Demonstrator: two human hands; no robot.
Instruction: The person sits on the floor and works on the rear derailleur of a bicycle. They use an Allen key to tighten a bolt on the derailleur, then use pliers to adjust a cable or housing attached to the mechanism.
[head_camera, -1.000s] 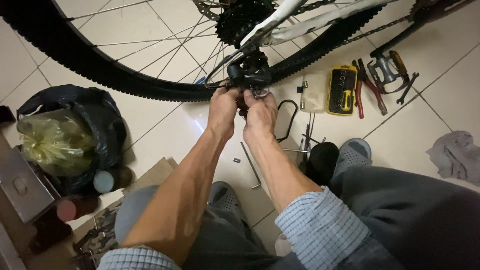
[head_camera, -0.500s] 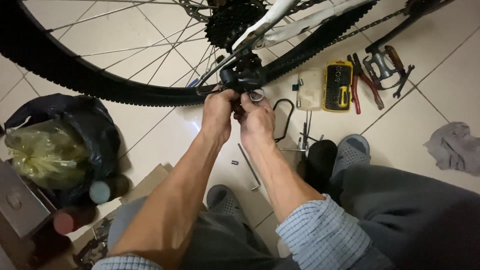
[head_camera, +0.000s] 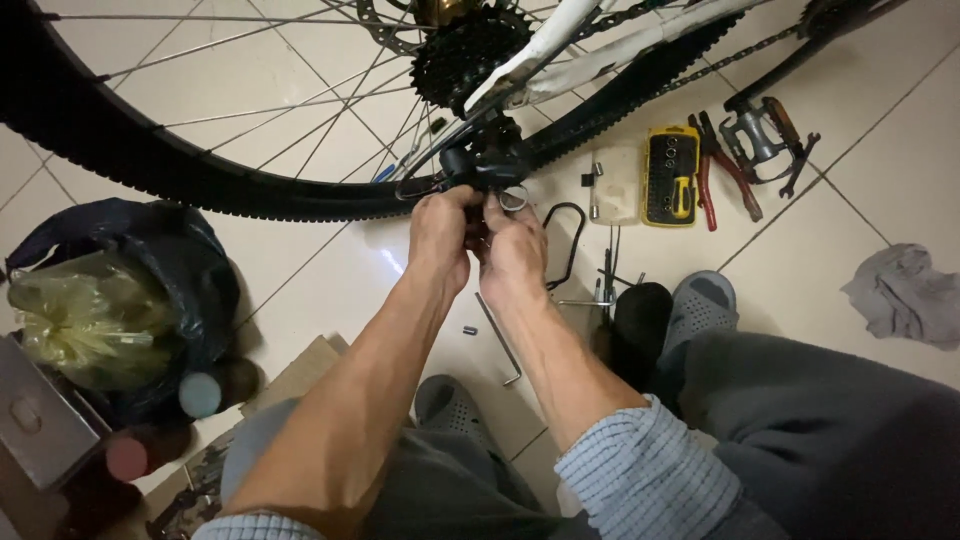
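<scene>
A bicycle's rear wheel (head_camera: 200, 180) with a black knobby tyre stands across the top of the head view, its sprocket cluster (head_camera: 465, 50) beside the white frame (head_camera: 560, 45). Below the sprockets hangs the black rear derailleur (head_camera: 480, 162). My left hand (head_camera: 438, 240) and my right hand (head_camera: 512, 250) are pressed together just under it, fingers closed on its lower part. What the fingertips pinch is hidden. A small metal ring (head_camera: 514, 198) shows above my right hand.
On the tiled floor lie an L-shaped hex key (head_camera: 500, 340), a yellow bit set (head_camera: 670, 175), red-handled pliers (head_camera: 718, 165), a pedal (head_camera: 755, 135), a grey rag (head_camera: 905, 295). A dark bag with a yellowish plastic bag (head_camera: 80, 320) sits left. My sandalled feet (head_camera: 700, 305) rest below.
My hands stay clasped at the derailleur with only small finger shifts. The view has drifted slightly, so the wheel and tools sit a little differently in frame.
</scene>
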